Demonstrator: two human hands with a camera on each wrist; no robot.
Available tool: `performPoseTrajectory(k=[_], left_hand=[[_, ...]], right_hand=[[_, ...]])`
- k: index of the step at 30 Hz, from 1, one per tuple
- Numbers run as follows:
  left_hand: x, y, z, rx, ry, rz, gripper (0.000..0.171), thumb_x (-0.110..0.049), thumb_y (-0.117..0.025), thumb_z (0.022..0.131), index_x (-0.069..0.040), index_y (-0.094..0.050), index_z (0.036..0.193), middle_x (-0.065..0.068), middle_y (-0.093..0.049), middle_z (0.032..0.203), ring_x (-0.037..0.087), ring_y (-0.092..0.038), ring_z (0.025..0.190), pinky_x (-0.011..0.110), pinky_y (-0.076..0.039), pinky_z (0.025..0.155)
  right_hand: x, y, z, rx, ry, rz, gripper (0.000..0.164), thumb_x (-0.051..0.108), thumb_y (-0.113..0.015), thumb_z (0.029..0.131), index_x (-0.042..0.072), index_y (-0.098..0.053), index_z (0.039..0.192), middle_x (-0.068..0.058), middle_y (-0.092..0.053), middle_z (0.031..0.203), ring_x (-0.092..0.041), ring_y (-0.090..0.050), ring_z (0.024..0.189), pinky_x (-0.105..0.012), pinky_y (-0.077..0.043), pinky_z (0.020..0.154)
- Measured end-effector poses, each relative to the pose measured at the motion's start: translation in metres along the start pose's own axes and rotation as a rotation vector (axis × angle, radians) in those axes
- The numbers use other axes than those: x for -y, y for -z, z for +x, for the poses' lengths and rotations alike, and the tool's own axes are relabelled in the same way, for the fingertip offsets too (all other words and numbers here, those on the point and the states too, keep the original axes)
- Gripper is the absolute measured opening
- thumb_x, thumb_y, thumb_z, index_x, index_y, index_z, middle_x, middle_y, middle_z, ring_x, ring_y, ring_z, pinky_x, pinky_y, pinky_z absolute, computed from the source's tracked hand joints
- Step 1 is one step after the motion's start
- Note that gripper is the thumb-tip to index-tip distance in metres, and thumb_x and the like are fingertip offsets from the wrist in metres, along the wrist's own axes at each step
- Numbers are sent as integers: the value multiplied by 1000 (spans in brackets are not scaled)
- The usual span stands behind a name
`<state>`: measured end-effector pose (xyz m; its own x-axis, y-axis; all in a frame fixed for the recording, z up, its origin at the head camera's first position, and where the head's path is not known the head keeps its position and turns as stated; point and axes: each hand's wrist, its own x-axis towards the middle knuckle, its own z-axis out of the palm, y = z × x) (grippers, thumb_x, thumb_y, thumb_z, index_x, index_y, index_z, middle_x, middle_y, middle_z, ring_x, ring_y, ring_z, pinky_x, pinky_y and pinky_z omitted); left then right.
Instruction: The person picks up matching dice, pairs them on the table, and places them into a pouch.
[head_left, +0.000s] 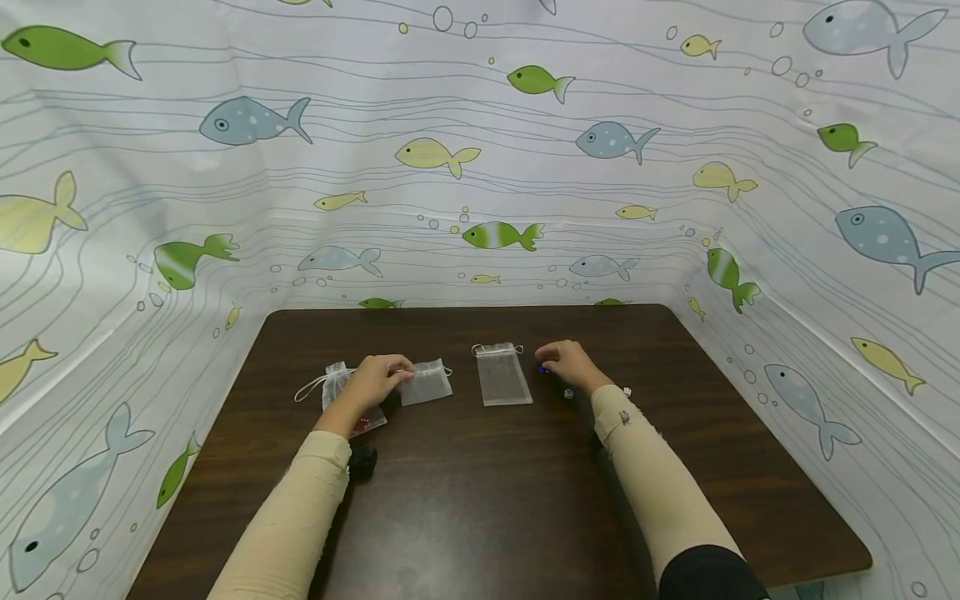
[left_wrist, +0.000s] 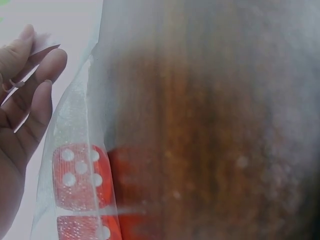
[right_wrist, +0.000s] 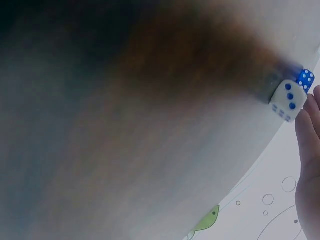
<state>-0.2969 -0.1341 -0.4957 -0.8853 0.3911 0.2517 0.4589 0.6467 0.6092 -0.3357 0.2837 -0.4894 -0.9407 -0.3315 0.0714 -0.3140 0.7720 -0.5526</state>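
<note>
Lengthwise away, mouth end far, mesh pouch; left fingers pinched on second pouch, right fingers unclear in grip

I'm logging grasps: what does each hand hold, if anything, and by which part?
The left hand seems to pinch the middle bag near its top left corner; the right hand is at the blue die, but a grip cannot be told.

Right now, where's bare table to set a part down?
Main: table between the left sleeve and right sleeve, on the near side of the rightmost bag. Another: right of the right sleeve, to the table edge. Crowded: around the left hand, with two bags; around the right hand, with dice.
</note>
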Motion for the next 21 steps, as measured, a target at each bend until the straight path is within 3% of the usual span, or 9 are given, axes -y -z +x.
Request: performPoseTrajectory(k=[7,21], left_hand=[[-1,0,0,1,5,-7,9,-18,-69,98,-13,-75,103,3,-74,93,16,-65,74,40,-55,71],[4,0,1,4,8,-7,10,-18,-70,98,-13,-75,103,2,-75,92,13,-66,73,41,-57,72]], right_hand=[[7,-4,4,32,19,11,29,-5,-68,94,-4,-69,123,-21,-68,126,-34,-66,114,-43,-54,96],[9,-9,8,57,-31,-30,33,-6,-71,91,1,-71,123,-16,-69,125,-33,-64,119,-46,-51,99]])
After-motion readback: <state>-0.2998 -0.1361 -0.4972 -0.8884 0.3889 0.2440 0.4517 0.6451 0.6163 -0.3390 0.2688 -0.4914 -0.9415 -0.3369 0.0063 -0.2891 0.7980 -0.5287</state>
